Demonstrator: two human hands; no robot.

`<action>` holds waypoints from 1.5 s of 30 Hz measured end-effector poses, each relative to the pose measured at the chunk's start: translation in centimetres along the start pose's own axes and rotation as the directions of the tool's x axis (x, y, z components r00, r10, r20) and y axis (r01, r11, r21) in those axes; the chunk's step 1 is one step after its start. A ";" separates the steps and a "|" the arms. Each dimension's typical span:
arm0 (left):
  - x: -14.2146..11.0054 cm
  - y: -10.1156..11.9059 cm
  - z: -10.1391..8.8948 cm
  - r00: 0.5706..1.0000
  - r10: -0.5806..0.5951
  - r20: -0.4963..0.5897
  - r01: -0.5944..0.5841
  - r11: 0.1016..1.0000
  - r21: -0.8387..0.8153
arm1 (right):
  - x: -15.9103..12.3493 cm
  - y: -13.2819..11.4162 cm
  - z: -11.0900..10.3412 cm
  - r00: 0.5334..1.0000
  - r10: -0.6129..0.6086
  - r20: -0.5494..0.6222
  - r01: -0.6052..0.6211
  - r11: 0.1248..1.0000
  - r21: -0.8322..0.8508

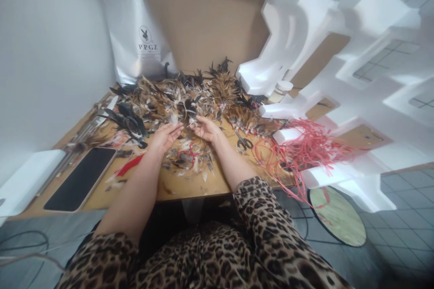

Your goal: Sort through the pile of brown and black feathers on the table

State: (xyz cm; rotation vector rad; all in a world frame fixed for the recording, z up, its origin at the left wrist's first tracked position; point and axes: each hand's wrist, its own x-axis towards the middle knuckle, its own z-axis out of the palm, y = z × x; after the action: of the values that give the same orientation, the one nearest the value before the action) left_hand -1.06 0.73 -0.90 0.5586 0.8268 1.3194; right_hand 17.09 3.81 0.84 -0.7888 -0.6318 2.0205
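Observation:
Over the middle of the table, my left hand [165, 137] pinches a small feather [173, 118] with a pale, fluffy base. Close by on the right, my right hand [206, 130] has its thumb and fingers pressed together on another feather, whose thin pale tip sticks out towards the left hand. The hands are a little apart. Behind them spreads a large heap of brown feathers [152, 99] with black ones mixed in. Loose feather bits and red ribbon scraps [190, 156] lie on the table below my hands.
Scissors [244, 141] lie right of my hands, near a tangle of red ribbon strips [312, 144] among white foam pieces [366, 117]. A phone [81, 179], a white box [32, 180] and black feathers [127, 122] are leftward. A white bag [135, 36] and lidded jar [280, 91] stand behind.

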 end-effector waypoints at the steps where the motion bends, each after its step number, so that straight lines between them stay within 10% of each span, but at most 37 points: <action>1: -0.1 0.0 0.0 1.000 -0.009 0.019 0.008 1.000 0.008 | 0.1 0.1 0.2 1.000 -0.006 -0.024 0.007 1.000 0.026; 14: -0.5 0.3 0.3 1.000 -0.007 0.014 0.007 1.000 0.002 | -0.9 0.0 1.1 0.985 -0.061 0.161 0.046 0.994 0.096; 25: -0.2 0.2 0.1 1.000 -0.019 -0.001 0.019 1.000 0.000 | -0.5 -7.4 1.4 0.946 -0.309 -0.097 0.283 0.935 -0.214; 33: -0.2 0.3 0.1 1.000 -0.012 -0.028 0.012 1.000 -0.001 | 4.1 -11.8 0.4 0.743 -0.583 -0.328 0.330 0.745 -0.579; 41: 0.0 -0.2 0.2 0.999 -0.037 -0.010 0.037 0.999 -0.004 | 8.5 -12.2 -0.7 0.820 -0.492 -0.291 0.178 0.704 -0.687; 45: 0.0 -0.2 0.4 0.998 -0.066 0.001 0.066 0.998 -0.023 | 12.3 -12.2 0.6 0.855 -0.516 -0.041 0.305 0.567 -0.765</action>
State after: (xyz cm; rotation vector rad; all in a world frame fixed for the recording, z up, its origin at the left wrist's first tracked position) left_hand -0.63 0.69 -0.86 0.5094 0.8223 1.2663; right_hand 17.74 20.38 5.85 -1.2130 -1.3833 1.1381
